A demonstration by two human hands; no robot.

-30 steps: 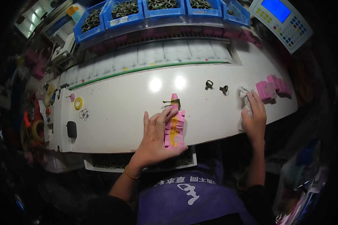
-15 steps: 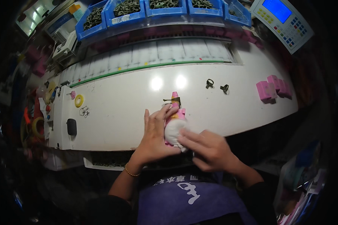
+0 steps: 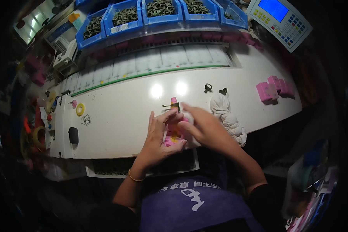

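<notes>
My left hand (image 3: pixel 157 129) is wrapped round a pink block (image 3: pixel 171 140) with yellow patches on it. From the block's far end a pink cone (image 3: pixel 173 100) points away from me, and a dark ring-shaped piece (image 3: pixel 174 105) with a thin prong sits round it. My right hand (image 3: pixel 202 121), smeared by motion, is closed at the block's right side. White material between its thumb and fingers looks like part of the white cloth (image 3: pixel 230 120), whose bunched bulk lies on the table just right of that hand. The join is hidden behind the hand.
Two dark rings (image 3: pixel 208 88) lie beyond the cloth, with pink blocks (image 3: pixel 267 92) farther right. Blue bins (image 3: pixel 164 18) of dark rings line the back. A yellow tape roll (image 3: pixel 80 110) lies left. A keypad device (image 3: pixel 281 25) stands back right, and an open drawer (image 3: pixel 197 162) is below the table edge.
The white cloth's bulk has gone from on top of the pink block to the table at its right. My right hand has moved up the block. The whole view has shifted slightly.
</notes>
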